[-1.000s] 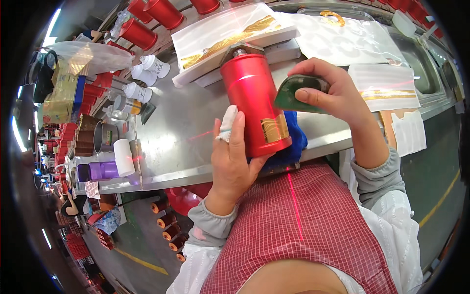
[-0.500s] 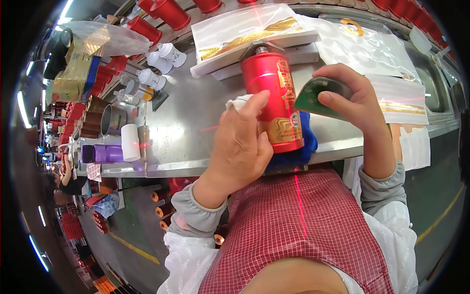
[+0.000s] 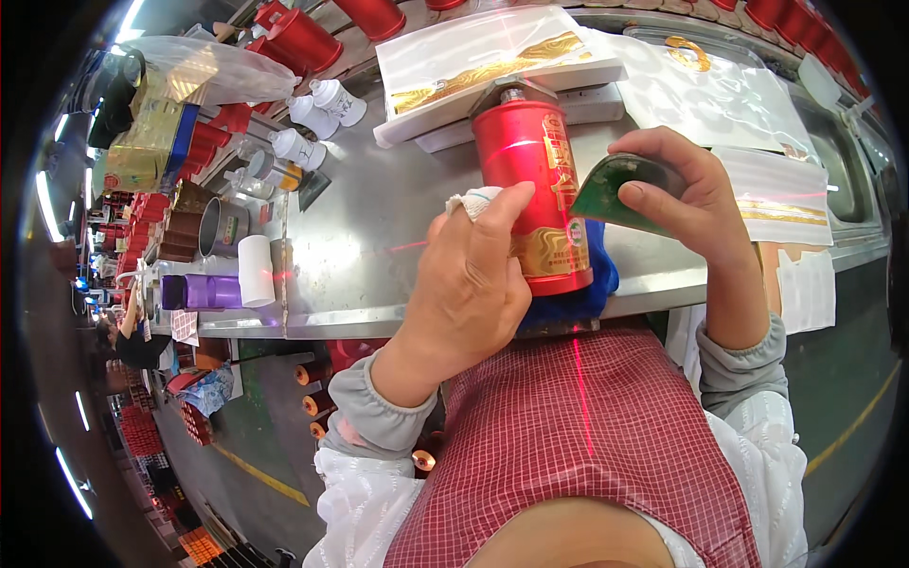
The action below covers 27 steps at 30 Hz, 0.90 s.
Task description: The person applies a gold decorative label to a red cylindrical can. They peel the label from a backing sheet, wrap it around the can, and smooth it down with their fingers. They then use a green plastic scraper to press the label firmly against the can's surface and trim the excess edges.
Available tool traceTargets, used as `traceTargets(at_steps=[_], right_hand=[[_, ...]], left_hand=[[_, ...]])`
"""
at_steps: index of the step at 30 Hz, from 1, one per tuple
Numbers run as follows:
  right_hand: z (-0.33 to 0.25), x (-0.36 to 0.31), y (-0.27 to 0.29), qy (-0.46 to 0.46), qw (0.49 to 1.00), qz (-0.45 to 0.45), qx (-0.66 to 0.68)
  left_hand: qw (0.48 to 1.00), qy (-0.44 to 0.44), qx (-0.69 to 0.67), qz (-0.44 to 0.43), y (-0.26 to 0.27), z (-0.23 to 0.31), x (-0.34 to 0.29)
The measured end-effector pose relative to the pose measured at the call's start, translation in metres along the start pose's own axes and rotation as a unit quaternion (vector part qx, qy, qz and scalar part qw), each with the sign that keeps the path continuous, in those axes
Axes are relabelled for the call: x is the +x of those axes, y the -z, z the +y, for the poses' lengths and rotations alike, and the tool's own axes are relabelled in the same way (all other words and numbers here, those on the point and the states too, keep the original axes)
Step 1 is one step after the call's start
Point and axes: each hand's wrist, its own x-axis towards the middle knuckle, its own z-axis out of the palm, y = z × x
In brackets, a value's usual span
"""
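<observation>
A red bottle (image 3: 519, 151) with gold lettering and a gold wave pattern lies on the bench, its base toward me. Its metal neck end meets a dark angular holder (image 3: 502, 92). My left hand (image 3: 469, 289) is closed at the bottle's left side, with a bunched white cloth (image 3: 473, 202) showing by its fingers; one finger reaches onto the red surface. Between thumb and fingers, my right hand (image 3: 696, 194) grips a dark green scraper (image 3: 620, 194) with a curved edge, close to the bottle's right side. A blue cloth (image 3: 598, 270) lies under the bottle.
White sheets with gold decals (image 3: 497, 66) lie behind the bottle, and another decal sheet (image 3: 772, 199) to the right. White jars (image 3: 298, 150), a purple box (image 3: 201, 292) and a white roll (image 3: 256, 271) stand left. A sink (image 3: 838, 161) is at the far right.
The whole view has shifted slightly. Both hands keep nearly the same place at the bottle, and a little more of the white cloth shows by my left fingers.
</observation>
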Motion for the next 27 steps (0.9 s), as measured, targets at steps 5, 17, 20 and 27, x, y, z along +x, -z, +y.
traceTargets(at_steps=[5, 17, 20, 27], right_hand=[[-0.002, 0.001, -0.002, 0.002, 1.0, -0.004, 0.0], [-0.035, 0.055, -0.023, 0.147, 0.954, -0.148, -0.214], [-0.037, 0.078, -0.038, 0.239, 0.916, -0.167, -0.277], [-0.063, 0.095, -0.05, 0.145, 0.899, -0.278, -0.305]], left_hand=[[0.999, -0.022, 0.028, -0.014, 0.003, 0.001, 0.0], [0.986, 0.093, -0.134, 0.045, 0.001, -0.007, -0.009], [0.977, 0.13, -0.151, 0.08, -0.004, -0.01, -0.02], [0.964, 0.15, -0.166, 0.142, -0.013, -0.017, -0.038]])
